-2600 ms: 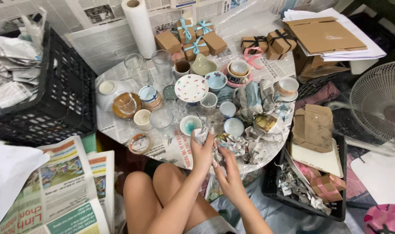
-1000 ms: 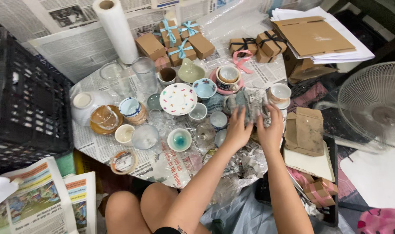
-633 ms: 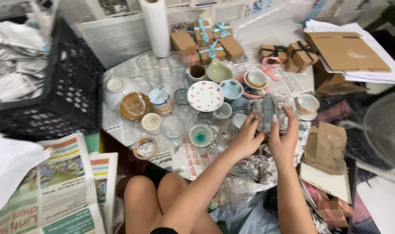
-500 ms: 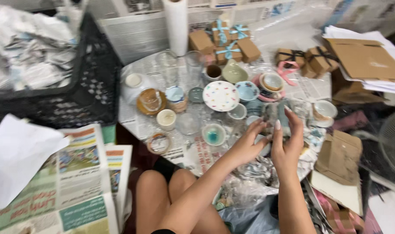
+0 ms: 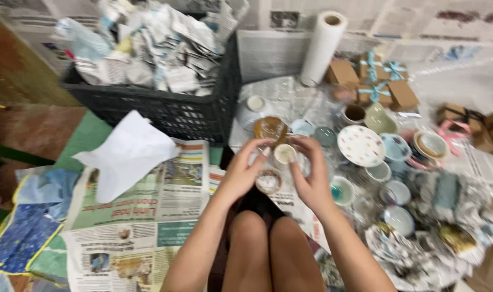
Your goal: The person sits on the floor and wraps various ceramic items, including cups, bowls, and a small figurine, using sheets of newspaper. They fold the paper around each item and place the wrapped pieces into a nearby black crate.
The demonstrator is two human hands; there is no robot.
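My left hand (image 5: 243, 173) and my right hand (image 5: 311, 181) meet over the near left edge of a low round table (image 5: 289, 97) covered with plastic and newspaper. Between their fingertips sits a small cream cup (image 5: 284, 154), which both hands seem to grip; the view is blurred. A small round patterned dish (image 5: 268, 181) lies just below the cup, between my wrists. A brown glazed bowl (image 5: 270, 128) stands right behind my fingers. My bare knees (image 5: 273, 243) are beneath the table edge.
A black crate (image 5: 165, 111) full of crumpled newspaper stands at the left. White paper (image 5: 127, 154) and newspaper sheets (image 5: 143, 227) lie on the floor. A spotted plate (image 5: 361, 145), a teal bowl (image 5: 341, 190), several cups, a paper roll (image 5: 322, 48) and ribboned brown boxes (image 5: 373, 75) crowd the table.
Both hands have moved from a wrapped item at the table's right side to the cream cup at its left edge. The view has swung left toward the crate.
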